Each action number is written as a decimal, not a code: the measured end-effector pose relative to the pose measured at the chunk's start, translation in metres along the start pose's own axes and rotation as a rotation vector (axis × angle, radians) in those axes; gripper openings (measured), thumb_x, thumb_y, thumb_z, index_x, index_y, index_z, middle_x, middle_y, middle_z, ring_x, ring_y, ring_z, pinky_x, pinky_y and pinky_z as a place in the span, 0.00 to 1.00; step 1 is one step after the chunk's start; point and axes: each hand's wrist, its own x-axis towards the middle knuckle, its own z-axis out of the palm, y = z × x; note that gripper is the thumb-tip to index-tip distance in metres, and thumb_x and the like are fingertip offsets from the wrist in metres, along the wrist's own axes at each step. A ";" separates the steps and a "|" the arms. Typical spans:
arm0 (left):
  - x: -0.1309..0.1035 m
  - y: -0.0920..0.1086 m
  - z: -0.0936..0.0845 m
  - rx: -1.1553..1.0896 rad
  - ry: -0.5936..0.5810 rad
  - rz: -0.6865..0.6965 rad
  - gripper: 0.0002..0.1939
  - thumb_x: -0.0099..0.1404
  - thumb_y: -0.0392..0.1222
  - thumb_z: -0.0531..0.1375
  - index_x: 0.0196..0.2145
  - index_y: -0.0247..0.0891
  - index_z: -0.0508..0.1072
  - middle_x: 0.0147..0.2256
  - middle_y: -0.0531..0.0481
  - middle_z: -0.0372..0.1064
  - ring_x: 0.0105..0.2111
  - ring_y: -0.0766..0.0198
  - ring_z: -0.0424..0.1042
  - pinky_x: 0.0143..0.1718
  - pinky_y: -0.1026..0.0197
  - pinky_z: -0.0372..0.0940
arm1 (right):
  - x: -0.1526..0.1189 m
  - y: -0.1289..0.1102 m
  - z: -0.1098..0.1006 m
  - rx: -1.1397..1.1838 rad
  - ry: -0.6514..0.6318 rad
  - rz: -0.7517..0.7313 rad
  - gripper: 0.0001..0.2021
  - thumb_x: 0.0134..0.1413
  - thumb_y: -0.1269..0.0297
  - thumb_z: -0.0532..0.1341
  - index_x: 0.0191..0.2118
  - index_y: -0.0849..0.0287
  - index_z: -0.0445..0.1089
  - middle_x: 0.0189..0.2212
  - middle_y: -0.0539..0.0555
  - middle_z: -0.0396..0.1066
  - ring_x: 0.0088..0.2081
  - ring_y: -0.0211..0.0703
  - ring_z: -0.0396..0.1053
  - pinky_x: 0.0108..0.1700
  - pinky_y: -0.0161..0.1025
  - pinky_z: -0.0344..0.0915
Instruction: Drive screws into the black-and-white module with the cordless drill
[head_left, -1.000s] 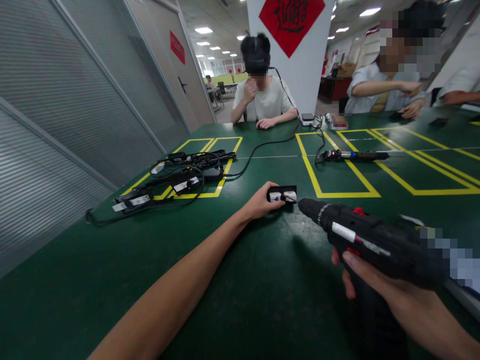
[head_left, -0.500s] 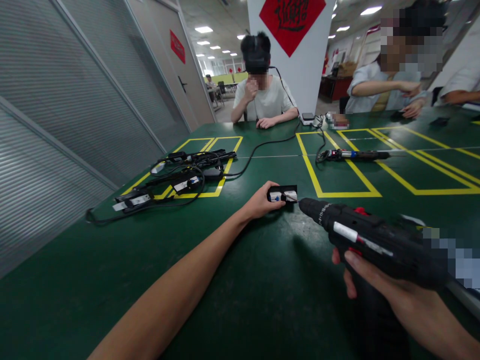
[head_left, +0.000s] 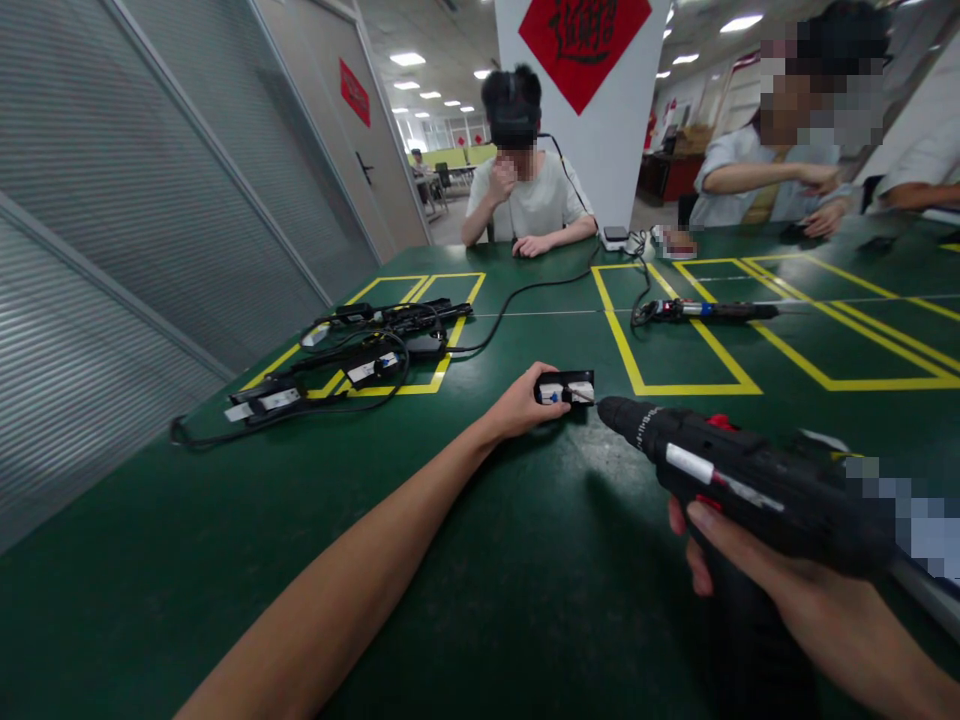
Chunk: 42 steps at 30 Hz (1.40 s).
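My left hand is closed round one end of a small black case with a white label on its near side, low over the green table. Thumb and fingers pinch it from below and above. In my right hand is a black cordless drill with red switches, gripped by its handle. The drill's chuck points left, and its tip sits at the right end of the black case. Whether the bit touches the case, I cannot tell.
Several black devices with cables lie at the left on yellow-taped outlines. A black rod-like tool lies at the right. A black cable crosses the green table. A person sits opposite, another person at the right.
Almost nothing differs. Both hands, the black case and the drill stay in the same place.
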 end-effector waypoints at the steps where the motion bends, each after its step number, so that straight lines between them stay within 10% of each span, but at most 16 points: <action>1: 0.000 0.001 0.000 0.001 -0.001 0.000 0.27 0.52 0.46 0.64 0.48 0.36 0.62 0.35 0.49 0.66 0.32 0.66 0.66 0.34 0.62 0.62 | 0.000 0.001 0.000 0.001 -0.005 0.007 0.20 0.52 0.42 0.55 0.33 0.53 0.75 0.22 0.49 0.73 0.31 0.46 0.72 0.39 0.40 0.66; 42: -0.001 -0.002 0.001 -0.029 0.002 -0.007 0.27 0.52 0.46 0.64 0.48 0.36 0.62 0.36 0.49 0.66 0.32 0.66 0.66 0.33 0.63 0.62 | 0.001 -0.007 0.000 0.002 -0.005 -0.055 0.17 0.55 0.44 0.53 0.36 0.50 0.70 0.20 0.46 0.72 0.26 0.44 0.70 0.33 0.38 0.62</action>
